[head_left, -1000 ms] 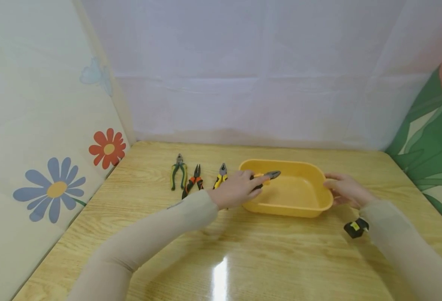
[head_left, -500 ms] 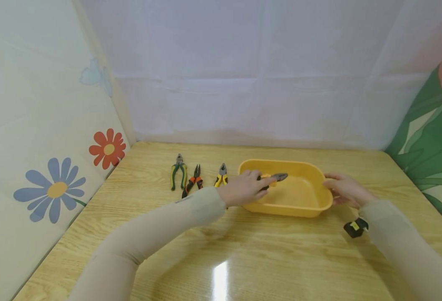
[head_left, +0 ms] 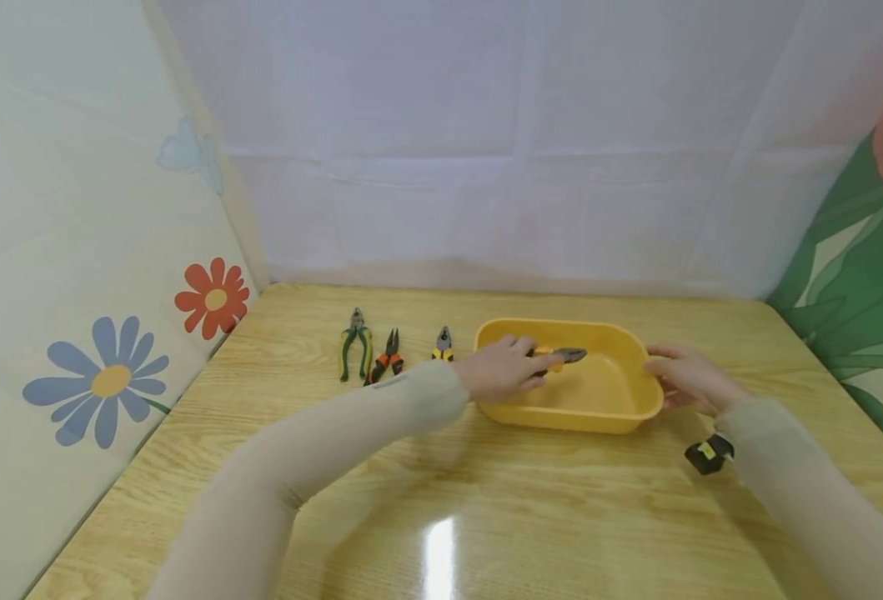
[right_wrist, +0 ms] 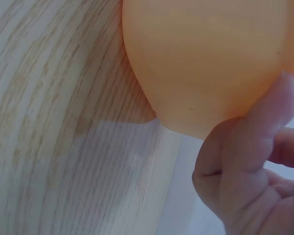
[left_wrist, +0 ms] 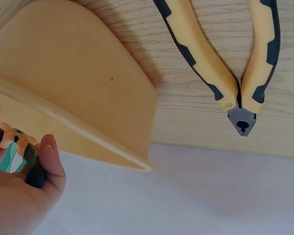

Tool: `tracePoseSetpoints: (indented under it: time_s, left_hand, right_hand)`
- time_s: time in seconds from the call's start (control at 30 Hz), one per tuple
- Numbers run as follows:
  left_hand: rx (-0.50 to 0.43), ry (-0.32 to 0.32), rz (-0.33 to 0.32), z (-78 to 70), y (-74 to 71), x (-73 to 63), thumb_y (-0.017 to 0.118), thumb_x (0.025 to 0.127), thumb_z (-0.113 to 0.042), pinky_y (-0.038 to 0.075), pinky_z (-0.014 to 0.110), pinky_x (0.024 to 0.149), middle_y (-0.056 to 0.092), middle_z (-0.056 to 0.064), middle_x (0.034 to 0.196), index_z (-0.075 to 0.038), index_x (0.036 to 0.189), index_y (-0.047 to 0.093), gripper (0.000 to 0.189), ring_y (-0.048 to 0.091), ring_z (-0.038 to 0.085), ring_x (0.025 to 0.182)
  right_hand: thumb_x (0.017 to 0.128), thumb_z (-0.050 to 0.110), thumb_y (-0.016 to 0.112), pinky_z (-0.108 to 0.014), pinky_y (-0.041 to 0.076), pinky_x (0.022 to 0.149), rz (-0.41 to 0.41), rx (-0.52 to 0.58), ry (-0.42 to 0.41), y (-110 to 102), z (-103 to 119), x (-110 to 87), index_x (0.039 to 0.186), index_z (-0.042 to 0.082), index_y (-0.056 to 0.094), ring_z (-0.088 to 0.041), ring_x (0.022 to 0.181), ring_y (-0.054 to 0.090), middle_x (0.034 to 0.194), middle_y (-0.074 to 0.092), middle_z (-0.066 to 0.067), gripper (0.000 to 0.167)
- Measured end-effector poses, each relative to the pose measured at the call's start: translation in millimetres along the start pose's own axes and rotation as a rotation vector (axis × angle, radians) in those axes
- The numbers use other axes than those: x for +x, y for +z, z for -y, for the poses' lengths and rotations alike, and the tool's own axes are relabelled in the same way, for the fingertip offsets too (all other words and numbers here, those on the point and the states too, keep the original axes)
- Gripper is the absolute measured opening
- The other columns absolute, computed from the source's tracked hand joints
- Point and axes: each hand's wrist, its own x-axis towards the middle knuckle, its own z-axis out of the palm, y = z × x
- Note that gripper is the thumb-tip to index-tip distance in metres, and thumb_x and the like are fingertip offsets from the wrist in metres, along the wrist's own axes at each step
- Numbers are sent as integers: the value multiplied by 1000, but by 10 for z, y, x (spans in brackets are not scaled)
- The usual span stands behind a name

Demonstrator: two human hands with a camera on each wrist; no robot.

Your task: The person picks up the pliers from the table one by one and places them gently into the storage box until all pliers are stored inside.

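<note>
My left hand (head_left: 503, 368) holds pliers (head_left: 572, 355) with orange and black handles over the left part of a yellow plastic basin (head_left: 569, 419). Their grey head points right, above the basin floor. In the left wrist view, fingers and thumb curl round the black-and-orange handles (left_wrist: 35, 169). At the basin's right end, my right hand (head_left: 694, 379) grips the rim. The right wrist view shows its curled fingers against the outer wall (right_wrist: 200, 63). Yellow-and-black pliers (left_wrist: 243, 120) lie on the table just left of the basin, partly behind my left arm in the head view.
Farther left on the wooden table (head_left: 531, 517) lie green-handled pliers (head_left: 357, 321) and orange-and-black long-nose pliers (head_left: 392, 342). A small black-and-yellow object (head_left: 705, 456), perhaps a tape measure, sits by my right wrist. A white cloth wall (head_left: 411, 208) stands behind the table.
My left hand has moved right with the pliers, farther over the basin. The right hand and the basin have stayed in place.
</note>
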Motion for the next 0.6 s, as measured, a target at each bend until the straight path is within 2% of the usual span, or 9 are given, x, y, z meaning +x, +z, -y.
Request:
tracePoseSetpoints:
  time_s: [0.17,0.43,0.6]
  left_hand:
    - [71,5,23,20,99,138,36,106,-39,44,32,92,44,10,140,-30,155,27,51,47,22,114]
    - [117,5,50,-55,75,170,38,106,-37,47,29,84,46,9,137,-29,154,29,49,49,19,108]
    - [150,13,81,-31,155,247,34,105,-41,47,29,87,43,8,141,-29,156,25,53,48,18,114]
  right_hand:
    - [101,14,40,-29,55,61,-5,-2,4,0,3,4,146,-16,13,-9,73,62,87,63,1,60]
    - [100,13,41,-29,55,61,1,7,-1,6,13,-5,146,-16,14,-10,73,62,87,63,0,60]
    - [100,12,39,-29,55,60,-10,8,-1,12,9,-1,146,-16,14,-10,72,61,86,62,0,59]
